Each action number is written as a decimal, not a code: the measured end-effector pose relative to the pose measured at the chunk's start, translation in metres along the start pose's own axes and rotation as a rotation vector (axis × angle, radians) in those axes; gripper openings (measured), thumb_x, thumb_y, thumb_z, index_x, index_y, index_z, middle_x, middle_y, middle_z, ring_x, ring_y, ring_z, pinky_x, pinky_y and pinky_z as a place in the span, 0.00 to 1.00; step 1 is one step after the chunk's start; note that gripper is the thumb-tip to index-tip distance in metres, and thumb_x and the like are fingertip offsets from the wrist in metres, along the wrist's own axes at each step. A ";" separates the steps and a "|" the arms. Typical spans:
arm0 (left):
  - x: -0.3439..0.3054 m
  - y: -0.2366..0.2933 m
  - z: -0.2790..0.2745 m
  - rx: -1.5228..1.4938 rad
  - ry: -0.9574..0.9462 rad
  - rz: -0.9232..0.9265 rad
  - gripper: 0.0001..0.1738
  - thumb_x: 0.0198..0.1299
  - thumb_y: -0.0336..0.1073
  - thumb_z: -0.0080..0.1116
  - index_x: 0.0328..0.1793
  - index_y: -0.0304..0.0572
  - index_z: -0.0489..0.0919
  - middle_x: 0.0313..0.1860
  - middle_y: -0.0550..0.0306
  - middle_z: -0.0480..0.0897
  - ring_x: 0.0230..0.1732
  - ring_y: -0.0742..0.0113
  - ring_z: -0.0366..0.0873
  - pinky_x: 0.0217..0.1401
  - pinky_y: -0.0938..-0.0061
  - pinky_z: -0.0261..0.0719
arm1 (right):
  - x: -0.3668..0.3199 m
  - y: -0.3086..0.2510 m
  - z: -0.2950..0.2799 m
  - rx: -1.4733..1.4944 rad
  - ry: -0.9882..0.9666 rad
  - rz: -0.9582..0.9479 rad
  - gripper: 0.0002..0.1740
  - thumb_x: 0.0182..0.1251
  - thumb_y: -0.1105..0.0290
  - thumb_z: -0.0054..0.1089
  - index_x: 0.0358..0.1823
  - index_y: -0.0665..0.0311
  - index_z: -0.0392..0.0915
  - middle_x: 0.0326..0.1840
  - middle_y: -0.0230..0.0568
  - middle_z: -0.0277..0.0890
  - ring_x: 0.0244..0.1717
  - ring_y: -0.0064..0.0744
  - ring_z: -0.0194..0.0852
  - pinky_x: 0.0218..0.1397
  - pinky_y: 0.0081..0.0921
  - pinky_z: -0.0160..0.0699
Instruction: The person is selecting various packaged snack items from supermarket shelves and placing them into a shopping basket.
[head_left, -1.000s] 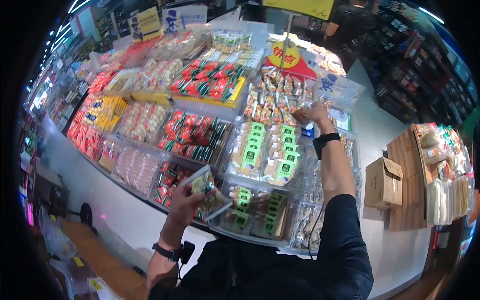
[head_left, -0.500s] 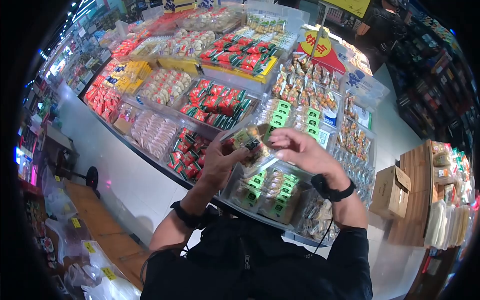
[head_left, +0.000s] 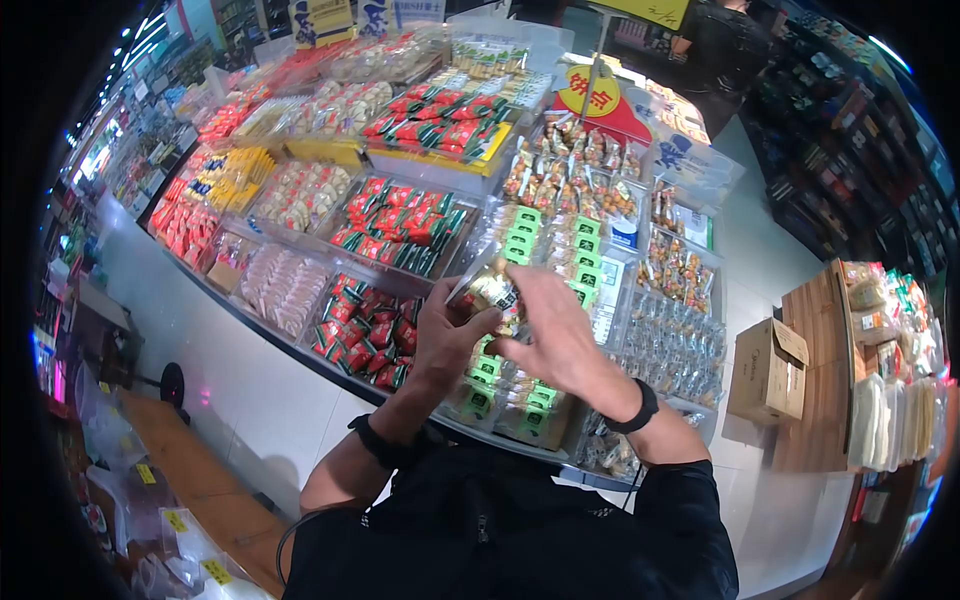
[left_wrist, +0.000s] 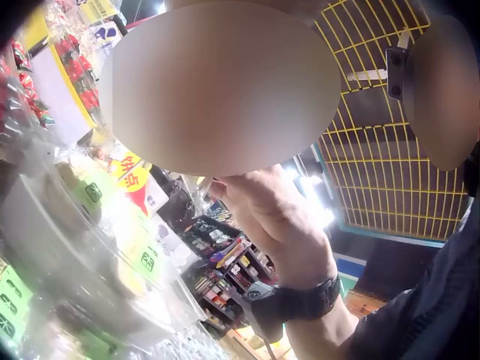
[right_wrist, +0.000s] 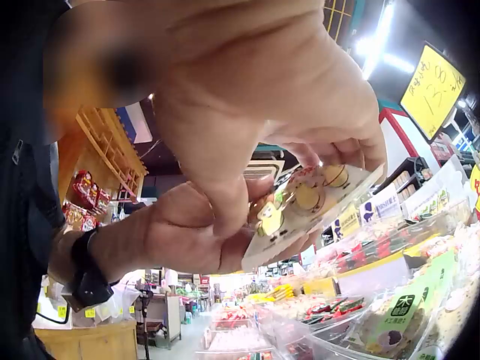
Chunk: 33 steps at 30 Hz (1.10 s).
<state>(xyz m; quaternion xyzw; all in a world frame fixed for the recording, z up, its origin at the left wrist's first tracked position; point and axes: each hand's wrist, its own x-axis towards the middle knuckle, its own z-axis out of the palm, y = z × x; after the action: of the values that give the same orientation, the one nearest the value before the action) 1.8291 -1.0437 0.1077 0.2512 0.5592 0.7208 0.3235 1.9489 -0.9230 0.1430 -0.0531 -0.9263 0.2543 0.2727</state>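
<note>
In the head view, a clear package of snacks [head_left: 490, 298] with gold and dark print is held up over the front of the display. The left hand [head_left: 442, 335] grips its left side, thumb across the front. The right hand [head_left: 560, 330] has its fingers on the upper right edge and its thumb lower down. From the right wrist, the package [right_wrist: 304, 206] shows a flat pale side printed with cartoon figures, both hands around it. That view has the right hand [right_wrist: 262, 97] large in the foreground. A blurred patch hides much of the left wrist view.
Bins of red-and-green wrapped snacks [head_left: 400, 225] and green-labelled packets [head_left: 520, 235] fill the display in front. On the right are a cardboard box [head_left: 768, 370] and a wooden stand [head_left: 815, 350]. A wooden bench [head_left: 200, 470] lies at the lower left.
The right hand has come back from the far bins to the package. The left hand has raised the package toward the middle, and both hands now hold it.
</note>
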 end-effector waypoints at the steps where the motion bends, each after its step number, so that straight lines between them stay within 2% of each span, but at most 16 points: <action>1: 0.000 -0.002 0.003 0.000 0.001 0.003 0.25 0.55 0.25 0.65 0.56 0.33 0.67 0.38 0.58 0.78 0.37 0.76 0.78 0.43 0.78 0.80 | 0.000 0.001 0.002 -0.023 0.021 -0.014 0.44 0.45 0.69 0.73 0.64 0.71 0.60 0.54 0.57 0.69 0.55 0.57 0.67 0.59 0.44 0.66; 3: 0.001 -0.005 0.008 0.001 0.008 0.008 0.25 0.55 0.25 0.65 0.57 0.33 0.66 0.37 0.59 0.77 0.36 0.76 0.78 0.44 0.77 0.80 | -0.002 0.005 0.008 -0.067 0.060 -0.045 0.43 0.45 0.71 0.72 0.64 0.71 0.60 0.54 0.57 0.69 0.54 0.56 0.67 0.58 0.44 0.67; 7: 0.003 -0.014 0.010 -0.084 -0.107 0.133 0.27 0.51 0.20 0.65 0.56 0.35 0.67 0.49 0.53 0.76 0.47 0.71 0.78 0.49 0.73 0.81 | 0.001 0.007 -0.002 -0.013 0.062 0.040 0.43 0.45 0.72 0.70 0.65 0.71 0.60 0.53 0.58 0.68 0.53 0.58 0.67 0.57 0.45 0.67; 8: 0.003 -0.008 0.012 -0.018 -0.151 0.185 0.29 0.51 0.19 0.64 0.60 0.34 0.66 0.56 0.52 0.71 0.56 0.69 0.74 0.56 0.71 0.79 | 0.004 0.016 -0.007 0.033 0.050 0.160 0.42 0.47 0.71 0.68 0.65 0.72 0.59 0.54 0.59 0.68 0.55 0.59 0.67 0.61 0.44 0.66; 10: 0.002 -0.008 0.000 0.053 -0.165 0.111 0.31 0.51 0.19 0.63 0.62 0.35 0.65 0.58 0.53 0.70 0.59 0.68 0.72 0.57 0.71 0.79 | 0.016 0.054 -0.017 0.197 0.254 0.117 0.41 0.49 0.70 0.65 0.66 0.72 0.58 0.57 0.60 0.67 0.60 0.57 0.66 0.65 0.41 0.64; 11: 0.000 -0.008 -0.010 0.088 -0.173 0.076 0.31 0.52 0.19 0.63 0.63 0.35 0.65 0.58 0.54 0.69 0.60 0.67 0.71 0.57 0.71 0.79 | 0.020 0.079 -0.023 0.155 0.320 0.246 0.40 0.51 0.70 0.62 0.67 0.73 0.57 0.60 0.61 0.66 0.64 0.52 0.65 0.69 0.38 0.62; 12: -0.001 -0.015 -0.023 0.073 -0.167 0.045 0.27 0.53 0.20 0.63 0.60 0.35 0.68 0.55 0.54 0.73 0.57 0.66 0.74 0.58 0.69 0.79 | 0.025 0.110 -0.032 0.183 0.396 0.222 0.41 0.51 0.72 0.62 0.68 0.72 0.56 0.61 0.58 0.66 0.63 0.44 0.67 0.68 0.33 0.65; 13: -0.005 -0.017 -0.036 0.088 -0.156 -0.004 0.25 0.53 0.20 0.62 0.59 0.35 0.69 0.54 0.54 0.75 0.55 0.66 0.76 0.57 0.69 0.79 | 0.030 0.112 -0.053 0.273 0.339 0.408 0.42 0.49 0.74 0.62 0.68 0.73 0.56 0.58 0.52 0.68 0.59 0.37 0.69 0.64 0.29 0.68; 14: -0.010 -0.018 -0.049 0.101 -0.144 -0.052 0.23 0.54 0.21 0.62 0.57 0.35 0.71 0.52 0.54 0.76 0.53 0.65 0.77 0.56 0.69 0.80 | 0.032 0.131 -0.058 0.272 0.377 0.403 0.41 0.49 0.78 0.61 0.68 0.72 0.57 0.56 0.47 0.69 0.56 0.32 0.70 0.62 0.26 0.69; 17: -0.026 -0.025 -0.090 0.089 -0.057 -0.086 0.18 0.55 0.23 0.62 0.53 0.36 0.74 0.46 0.54 0.80 0.47 0.64 0.81 0.53 0.69 0.81 | 0.032 0.201 -0.056 0.415 0.399 0.488 0.40 0.45 0.82 0.63 0.66 0.70 0.61 0.53 0.41 0.69 0.49 0.30 0.69 0.55 0.23 0.70; 20: -0.051 -0.023 -0.120 0.054 0.085 -0.100 0.16 0.56 0.24 0.62 0.50 0.36 0.75 0.44 0.54 0.82 0.45 0.66 0.82 0.51 0.72 0.81 | 0.037 0.223 -0.053 0.282 0.426 0.470 0.42 0.43 0.82 0.66 0.65 0.68 0.63 0.50 0.39 0.70 0.46 0.28 0.68 0.52 0.22 0.69; 23: -0.072 -0.028 -0.149 0.034 0.231 -0.107 0.12 0.58 0.25 0.60 0.49 0.36 0.75 0.43 0.53 0.82 0.44 0.66 0.82 0.49 0.73 0.81 | 0.045 0.245 -0.042 0.338 0.349 0.476 0.41 0.42 0.81 0.68 0.63 0.67 0.65 0.46 0.37 0.72 0.45 0.28 0.69 0.52 0.22 0.69; 27: -0.096 -0.039 -0.169 -0.043 0.373 -0.074 0.09 0.60 0.23 0.55 0.47 0.35 0.75 0.43 0.52 0.82 0.41 0.65 0.82 0.46 0.71 0.82 | 0.055 0.269 -0.023 0.290 0.300 0.426 0.31 0.43 0.81 0.68 0.55 0.68 0.72 0.40 0.35 0.75 0.40 0.27 0.70 0.47 0.25 0.71; 28: -0.102 -0.042 -0.173 -0.054 0.401 -0.075 0.09 0.60 0.22 0.54 0.47 0.35 0.75 0.43 0.52 0.82 0.41 0.65 0.82 0.46 0.71 0.82 | 0.053 0.271 -0.024 0.226 0.245 0.495 0.25 0.44 0.80 0.66 0.49 0.68 0.76 0.37 0.37 0.76 0.39 0.28 0.72 0.46 0.26 0.72; 31: -0.114 -0.058 -0.188 -0.086 0.477 -0.078 0.09 0.60 0.23 0.54 0.46 0.36 0.76 0.42 0.52 0.82 0.39 0.65 0.82 0.45 0.71 0.83 | 0.050 0.294 -0.013 0.024 0.299 0.276 0.21 0.46 0.79 0.64 0.46 0.68 0.77 0.35 0.37 0.76 0.37 0.28 0.72 0.44 0.26 0.73; 33: -0.121 -0.070 -0.199 -0.105 0.516 -0.093 0.08 0.61 0.24 0.55 0.46 0.38 0.76 0.40 0.52 0.81 0.39 0.65 0.81 0.44 0.71 0.84 | 0.049 0.291 -0.016 0.114 0.206 0.439 0.20 0.50 0.78 0.63 0.48 0.71 0.76 0.35 0.37 0.76 0.36 0.26 0.72 0.43 0.24 0.73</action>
<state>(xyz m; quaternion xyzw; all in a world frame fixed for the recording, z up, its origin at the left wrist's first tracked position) 1.7783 -1.2506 -0.0095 0.0160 0.5960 0.7734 0.2153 1.9039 -0.6528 0.0326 -0.2632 -0.8442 0.3524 0.3064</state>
